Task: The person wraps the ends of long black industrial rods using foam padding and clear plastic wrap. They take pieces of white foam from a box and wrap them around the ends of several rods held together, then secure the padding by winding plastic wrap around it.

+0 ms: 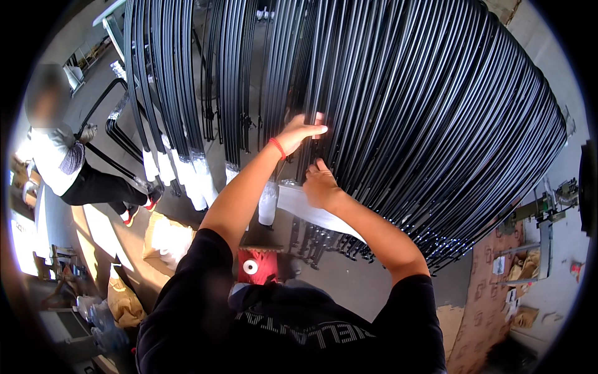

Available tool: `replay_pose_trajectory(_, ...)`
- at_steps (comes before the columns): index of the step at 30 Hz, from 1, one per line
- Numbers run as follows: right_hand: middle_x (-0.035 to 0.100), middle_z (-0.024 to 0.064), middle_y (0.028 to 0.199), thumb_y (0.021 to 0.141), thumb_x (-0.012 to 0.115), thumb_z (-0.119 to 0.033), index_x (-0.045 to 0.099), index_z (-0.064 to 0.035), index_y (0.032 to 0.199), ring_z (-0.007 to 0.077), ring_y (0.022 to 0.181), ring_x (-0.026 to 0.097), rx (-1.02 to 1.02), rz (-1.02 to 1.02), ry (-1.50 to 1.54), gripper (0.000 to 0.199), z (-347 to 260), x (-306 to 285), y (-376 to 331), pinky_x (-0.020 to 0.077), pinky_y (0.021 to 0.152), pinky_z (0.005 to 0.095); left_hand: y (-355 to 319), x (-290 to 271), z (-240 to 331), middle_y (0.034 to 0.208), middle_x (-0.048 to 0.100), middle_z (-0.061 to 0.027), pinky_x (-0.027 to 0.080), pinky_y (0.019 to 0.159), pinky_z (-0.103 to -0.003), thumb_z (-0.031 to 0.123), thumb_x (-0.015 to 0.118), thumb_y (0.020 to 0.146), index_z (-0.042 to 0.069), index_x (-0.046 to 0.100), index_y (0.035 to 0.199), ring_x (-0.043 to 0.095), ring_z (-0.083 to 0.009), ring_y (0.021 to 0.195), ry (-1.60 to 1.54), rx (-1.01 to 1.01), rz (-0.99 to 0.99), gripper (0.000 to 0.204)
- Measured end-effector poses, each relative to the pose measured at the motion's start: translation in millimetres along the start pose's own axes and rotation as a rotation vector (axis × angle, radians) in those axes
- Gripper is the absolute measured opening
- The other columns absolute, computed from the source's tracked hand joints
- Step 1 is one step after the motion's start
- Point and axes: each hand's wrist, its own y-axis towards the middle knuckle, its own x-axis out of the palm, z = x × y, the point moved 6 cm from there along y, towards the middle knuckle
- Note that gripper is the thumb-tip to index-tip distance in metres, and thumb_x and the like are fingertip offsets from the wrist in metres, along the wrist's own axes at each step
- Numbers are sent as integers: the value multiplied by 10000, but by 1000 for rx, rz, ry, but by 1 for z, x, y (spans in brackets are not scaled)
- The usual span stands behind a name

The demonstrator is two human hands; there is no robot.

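Long thin black rods (374, 112) hang close together in a wide curved row in front of me. My left hand (302, 132), with a red bracelet at its wrist, is closed round a few of them, thumb out to the right and fingertips showing behind. Lower down, my right hand (321, 186) is curled by the rods' lower ends. A white sheet (339, 223), seemingly plastic, runs from under its fingers down along my forearm. The hand hides the sheet's upper part.
To the left hang black rod bundles (230, 87) with white-wrapped ends (193, 181). Another person (59, 162) stands farther left, a hand near bent black tubes. An open cardboard box (163, 240), a red object with a white roll (250, 267) and a brown sack (123, 299) lie below.
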Motion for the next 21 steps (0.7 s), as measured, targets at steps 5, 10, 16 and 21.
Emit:
replay_pose_trajectory(5, 610, 79, 886, 714, 475, -189, 665, -79, 782, 223, 936, 498, 7, -196, 21, 230, 0, 0, 3, 266, 870, 363, 2, 0, -5, 816, 522, -12, 418, 705, -250, 143, 607, 770, 44, 527, 917, 508, -106, 760, 31, 27, -128, 195)
replay_pose_trajectory(10, 625, 78, 952, 756, 444, -188, 661, -95, 899, 227, 933, 547, 14, -416, 44, 277, 6, 17, -6, 262, 854, 383, 3, 0, -9, 954, 554, -94, 431, 767, -268, 107, 562, 737, 12, 514, 978, 550, -156, 836, 8, -3, -145, 263)
replay_pose_trajectory(16, 640, 108, 853, 709, 465, -167, 670, -80, 818, 233, 867, 570, -13, -303, -4, 247, 10, 9, -16, 263, 838, 372, 1, -6, -19, 1381, 222, -160, 225, 1025, -464, 565, 315, 821, 68, 413, 1184, 200, -298, 1285, -394, -70, -376, 623)
replay_pose_trajectory(21, 622, 105, 754, 642, 499, -169, 654, -60, 685, 239, 752, 558, -90, -132, 10, 195, 1, -6, -19, 296, 800, 347, 4, -2, -28, 1369, 246, -129, 258, 999, -486, 544, 424, 804, 119, 501, 1062, 210, -274, 1277, -463, -102, -348, 503)
